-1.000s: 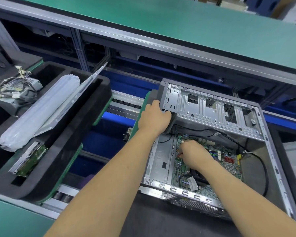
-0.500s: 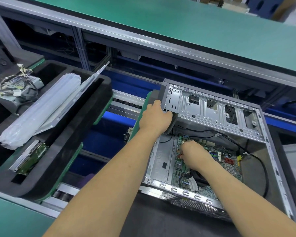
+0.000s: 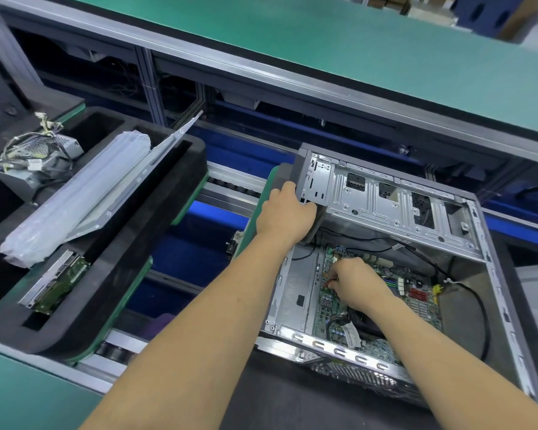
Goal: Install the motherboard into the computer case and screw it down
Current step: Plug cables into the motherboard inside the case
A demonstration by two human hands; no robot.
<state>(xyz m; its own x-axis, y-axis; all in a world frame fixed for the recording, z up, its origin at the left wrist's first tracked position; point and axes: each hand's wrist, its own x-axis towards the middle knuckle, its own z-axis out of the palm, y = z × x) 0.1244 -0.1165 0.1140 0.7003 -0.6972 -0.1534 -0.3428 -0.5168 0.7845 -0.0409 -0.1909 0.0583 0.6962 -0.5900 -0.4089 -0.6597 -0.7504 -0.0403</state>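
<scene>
Head view: our left hand (image 3: 284, 217) grips the computer case (image 3: 485, 274) corner at ten o'clock; our right hand (image 3: 356, 282), fingers curled and pinching something small, presses on the motherboard (image 3: 416, 297) seated inside. A slip could drop it beneath the board.

Black foam tray (image 3: 156, 243) w/ power supply (image 3: 35, 159), wrapped part (image 3: 75, 200), drive (image 3: 56, 282).

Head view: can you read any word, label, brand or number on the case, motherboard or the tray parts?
None can be read.
Computer case: embossed marks on its floor panel, too faint to read.
Motherboard: any printing is too small and blurred.
Power supply and drive in the foam tray: no legible label.
</scene>
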